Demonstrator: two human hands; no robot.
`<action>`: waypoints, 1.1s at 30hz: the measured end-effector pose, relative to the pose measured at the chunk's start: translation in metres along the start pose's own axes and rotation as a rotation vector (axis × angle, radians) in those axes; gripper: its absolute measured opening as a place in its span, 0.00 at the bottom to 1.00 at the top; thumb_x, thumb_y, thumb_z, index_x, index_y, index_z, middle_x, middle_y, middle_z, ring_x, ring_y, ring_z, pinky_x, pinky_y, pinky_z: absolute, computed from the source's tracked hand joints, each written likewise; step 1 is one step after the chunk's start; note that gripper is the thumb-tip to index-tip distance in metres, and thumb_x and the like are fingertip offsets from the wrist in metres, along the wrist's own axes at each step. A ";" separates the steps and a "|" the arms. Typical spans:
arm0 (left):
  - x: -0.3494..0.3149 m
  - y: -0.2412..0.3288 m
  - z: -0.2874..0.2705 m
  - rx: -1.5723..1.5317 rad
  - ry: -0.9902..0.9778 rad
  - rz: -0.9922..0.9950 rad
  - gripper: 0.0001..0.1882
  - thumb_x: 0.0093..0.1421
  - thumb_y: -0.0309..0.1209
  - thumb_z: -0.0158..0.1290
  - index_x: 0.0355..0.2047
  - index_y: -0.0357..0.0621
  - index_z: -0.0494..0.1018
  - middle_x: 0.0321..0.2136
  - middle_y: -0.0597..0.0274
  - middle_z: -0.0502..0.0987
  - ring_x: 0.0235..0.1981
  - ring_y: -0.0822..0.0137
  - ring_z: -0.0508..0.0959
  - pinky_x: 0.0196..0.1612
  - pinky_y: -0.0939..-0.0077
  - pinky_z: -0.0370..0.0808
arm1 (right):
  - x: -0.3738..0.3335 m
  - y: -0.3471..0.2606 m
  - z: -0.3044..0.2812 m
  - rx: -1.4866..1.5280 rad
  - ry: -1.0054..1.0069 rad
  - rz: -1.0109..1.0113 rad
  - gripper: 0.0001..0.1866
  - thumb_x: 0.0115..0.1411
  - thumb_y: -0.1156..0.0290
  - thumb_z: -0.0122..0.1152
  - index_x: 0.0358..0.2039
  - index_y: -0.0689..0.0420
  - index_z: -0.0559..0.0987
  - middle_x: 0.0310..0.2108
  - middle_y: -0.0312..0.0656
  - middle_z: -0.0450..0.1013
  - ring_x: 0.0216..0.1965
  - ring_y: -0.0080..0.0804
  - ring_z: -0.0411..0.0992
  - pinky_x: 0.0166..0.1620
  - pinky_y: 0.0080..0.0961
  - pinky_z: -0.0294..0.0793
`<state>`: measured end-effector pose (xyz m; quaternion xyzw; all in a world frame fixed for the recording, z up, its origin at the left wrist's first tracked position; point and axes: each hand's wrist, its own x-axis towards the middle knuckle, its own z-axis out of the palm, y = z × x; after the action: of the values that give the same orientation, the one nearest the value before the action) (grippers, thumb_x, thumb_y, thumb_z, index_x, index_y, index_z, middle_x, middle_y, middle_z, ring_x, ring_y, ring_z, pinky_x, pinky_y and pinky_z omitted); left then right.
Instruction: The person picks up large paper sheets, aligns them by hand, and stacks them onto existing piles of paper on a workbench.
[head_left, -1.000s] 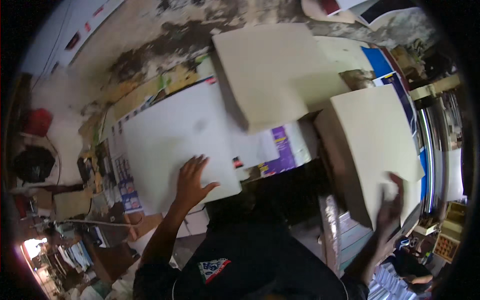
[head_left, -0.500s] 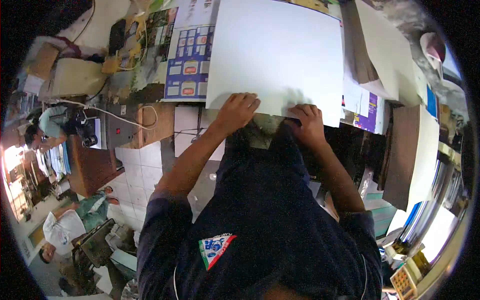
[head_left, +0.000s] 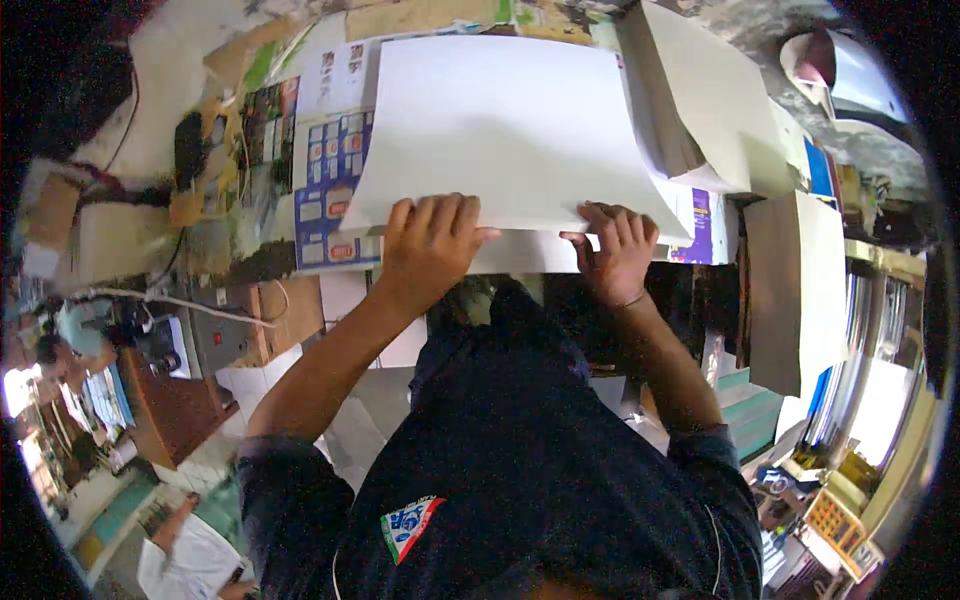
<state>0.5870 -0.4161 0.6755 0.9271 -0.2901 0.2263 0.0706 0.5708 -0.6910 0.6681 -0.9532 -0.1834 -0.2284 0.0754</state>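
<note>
A large white paper sheet (head_left: 500,120), perhaps several together, lies in front of me with its near edge raised and bowed upward. My left hand (head_left: 430,245) is closed over that edge on the left, thumb pointing inward. At the right part of the same edge, my right hand (head_left: 617,255) grips with fingers on top and thumb toward the middle. Below the lifted edge shows another white sheet (head_left: 525,255), lying flat. Printed blue-and-white sheets (head_left: 330,180) stick out from under the paper on the left, and a purple printed piece (head_left: 712,225) on the right.
A tall stack of white paper (head_left: 715,100) stands right of the sheet, with a second stack (head_left: 815,290) nearer me. On the left are a brown cabinet (head_left: 180,400) and a loose white cable (head_left: 180,298). Another person (head_left: 190,545) is at the lower left.
Both hands have lifted the sheet's near edge, which lay flat before and is now bent up, uncovering a white sheet beneath. The view has also shifted.
</note>
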 end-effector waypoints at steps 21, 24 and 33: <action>0.066 -0.090 0.113 -0.280 -0.357 -0.198 0.26 0.61 0.56 0.50 0.19 0.46 0.71 0.16 0.55 0.73 0.18 0.52 0.75 0.23 0.55 0.70 | 0.135 0.063 0.085 0.293 -0.599 0.040 0.26 0.59 0.42 0.59 0.19 0.53 0.76 0.16 0.43 0.71 0.20 0.43 0.73 0.26 0.41 0.71; 0.060 -0.074 0.094 -0.311 -0.584 -0.233 0.27 0.62 0.57 0.49 0.19 0.47 0.70 0.15 0.59 0.71 0.16 0.56 0.73 0.22 0.58 0.68 | 0.114 0.057 0.080 0.296 -0.575 -0.013 0.27 0.56 0.40 0.62 0.18 0.51 0.74 0.17 0.38 0.70 0.20 0.36 0.71 0.25 0.34 0.68; 0.056 -0.073 0.103 -0.487 -0.847 -0.235 0.31 0.63 0.60 0.47 0.17 0.46 0.71 0.15 0.57 0.72 0.18 0.55 0.75 0.23 0.58 0.70 | 0.098 0.062 0.095 0.374 -0.840 0.015 0.26 0.56 0.41 0.62 0.22 0.54 0.75 0.20 0.40 0.71 0.25 0.40 0.73 0.31 0.36 0.70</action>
<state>0.7086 -0.4113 0.6102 0.9206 -0.2313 -0.2539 0.1861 0.7150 -0.6954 0.6255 -0.9344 -0.2293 0.2155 0.1670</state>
